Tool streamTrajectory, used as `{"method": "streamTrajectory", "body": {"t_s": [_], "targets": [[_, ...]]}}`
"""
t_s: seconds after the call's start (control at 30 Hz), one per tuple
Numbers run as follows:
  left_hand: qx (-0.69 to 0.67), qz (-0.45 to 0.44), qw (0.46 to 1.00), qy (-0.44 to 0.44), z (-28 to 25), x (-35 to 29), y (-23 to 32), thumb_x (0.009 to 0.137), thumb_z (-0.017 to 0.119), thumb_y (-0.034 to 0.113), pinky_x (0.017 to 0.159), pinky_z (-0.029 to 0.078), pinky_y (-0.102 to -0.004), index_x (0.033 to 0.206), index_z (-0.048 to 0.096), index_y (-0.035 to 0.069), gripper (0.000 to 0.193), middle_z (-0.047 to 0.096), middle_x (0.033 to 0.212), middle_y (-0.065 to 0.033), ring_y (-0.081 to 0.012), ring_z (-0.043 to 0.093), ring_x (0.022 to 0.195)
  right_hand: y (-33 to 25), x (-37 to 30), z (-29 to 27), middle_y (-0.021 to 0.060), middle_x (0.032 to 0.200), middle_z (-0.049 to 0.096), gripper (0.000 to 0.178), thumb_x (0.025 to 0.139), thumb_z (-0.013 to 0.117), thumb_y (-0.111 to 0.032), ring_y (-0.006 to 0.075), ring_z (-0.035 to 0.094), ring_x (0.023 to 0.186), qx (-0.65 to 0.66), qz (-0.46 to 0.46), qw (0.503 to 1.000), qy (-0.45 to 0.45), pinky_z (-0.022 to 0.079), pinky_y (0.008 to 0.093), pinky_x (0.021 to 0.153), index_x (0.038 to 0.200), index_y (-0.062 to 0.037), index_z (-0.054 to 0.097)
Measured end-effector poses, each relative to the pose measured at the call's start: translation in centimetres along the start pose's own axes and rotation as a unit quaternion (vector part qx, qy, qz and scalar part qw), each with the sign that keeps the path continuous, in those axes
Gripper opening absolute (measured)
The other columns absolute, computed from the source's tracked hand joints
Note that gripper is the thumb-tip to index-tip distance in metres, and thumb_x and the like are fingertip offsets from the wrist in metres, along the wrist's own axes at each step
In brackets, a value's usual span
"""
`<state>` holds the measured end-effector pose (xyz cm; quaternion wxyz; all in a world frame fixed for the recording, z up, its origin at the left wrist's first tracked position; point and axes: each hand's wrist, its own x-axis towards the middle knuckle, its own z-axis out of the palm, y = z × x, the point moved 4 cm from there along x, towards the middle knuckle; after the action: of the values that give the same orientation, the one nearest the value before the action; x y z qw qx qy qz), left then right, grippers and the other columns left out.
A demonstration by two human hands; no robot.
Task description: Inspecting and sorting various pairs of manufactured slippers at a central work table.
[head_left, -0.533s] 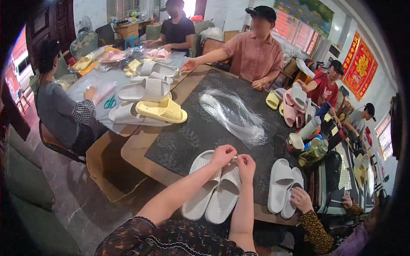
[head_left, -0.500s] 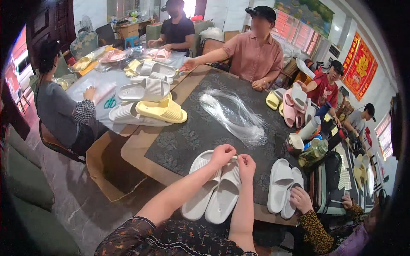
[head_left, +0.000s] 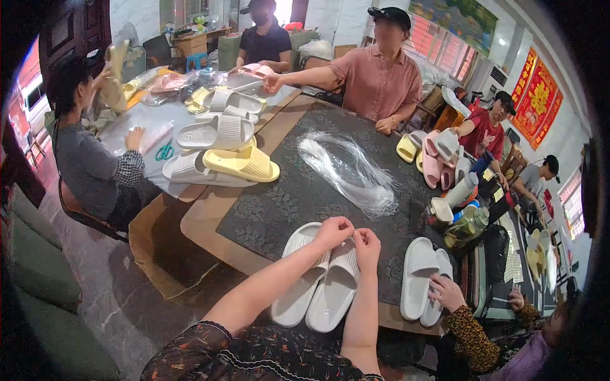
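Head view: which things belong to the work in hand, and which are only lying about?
Belonging:
light grey slippers, at the left hand and right hand
clear strands, probably

Lying about, apparently:
green bottle
grey bottle
blue stool

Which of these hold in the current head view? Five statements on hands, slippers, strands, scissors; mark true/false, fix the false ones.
1. The left hand and right hand are close together at the toe end of the front grey slippers. True.
2. The bundle of clear strands hangs from the left hand. False: it lies on the dark mat, beyond both hands.
3. On the left, a yellow slipper lies on top of a grey one. True.
4. The teal scissors lie on the dark mat. False: they lie to its left, near a co-worker's checked sleeve.
5. At the right, a co-worker's hand is at another grey pair. True.
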<state>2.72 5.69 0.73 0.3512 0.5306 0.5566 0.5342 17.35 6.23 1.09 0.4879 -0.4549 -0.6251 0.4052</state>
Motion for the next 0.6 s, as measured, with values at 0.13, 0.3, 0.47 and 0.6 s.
{"method": "streamTrajectory", "body": {"t_s": [0.13, 0.3, 0.47, 0.6], "targets": [[-0.062, -0.027, 0.997, 0.028, -0.4, 0.2, -0.6, 0.08, 0.066, 0.016, 0.06, 0.047, -0.025, 0.084, 0.066, 0.001, 0.015, 0.065, 0.073, -0.0019, -0.0076, 0.057, 0.066, -0.2, 0.1, 0.2, -0.0006, 0.074, 0.06, 0.011, 0.086, 0.062, -0.011, 0.006, 0.051, 0.065, 0.007, 0.006, 1.0, 0.011, 0.043, 0.0227, 0.06, 0.087, -0.0003, 0.063], [-0.057, -0.037, 0.998, -0.013, 0.0, -0.1, -0.3, 0.08, 0.066, 0.015, 0.057, 0.046, -0.0245, 0.084, 0.066, 0.002, 0.014, 0.065, 0.072, -0.0018, -0.0072, 0.056, 0.065, -0.2, 0.0, 0.0, -0.0005, 0.074, 0.06, 0.011, 0.086, 0.063, -0.011, 0.006, 0.052, 0.065, -0.004, 0.015, 1.0, 0.011, 0.043, 0.0222, 0.061, 0.087, -0.0001, 0.062], [-0.069, -0.036, 0.996, 0.039, -0.6, 0.1, -0.7, 0.079, 0.066, 0.021, 0.061, 0.049, -0.0289, 0.084, 0.068, 0.005, 0.017, 0.067, 0.072, -0.0048, -0.0135, 0.062, 0.064, 0.2, 0.2, 0.4, -0.0019, 0.072, 0.058, 0.01, 0.086, 0.063, -0.011, 0.0053, 0.05, 0.065, 0.028, 0.013, 0.999, 0.016, 0.042, 0.0215, 0.06, 0.087, -0.0009, 0.062], [-0.034, -0.023, 0.999, 0.002, -0.2, -0.1, -0.2, 0.079, 0.066, 0.021, 0.059, 0.049, -0.0289, 0.082, 0.068, 0.004, 0.017, 0.066, 0.071, -0.0042, -0.0134, 0.061, 0.063, 0.0, 0.0, 0.2, -0.0017, 0.074, 0.059, 0.01, 0.087, 0.062, -0.011, 0.0051, 0.051, 0.066, 0.036, 0.023, 0.999, -0.003, 0.042, 0.0212, 0.061, 0.087, -0.0011, 0.062]]}}
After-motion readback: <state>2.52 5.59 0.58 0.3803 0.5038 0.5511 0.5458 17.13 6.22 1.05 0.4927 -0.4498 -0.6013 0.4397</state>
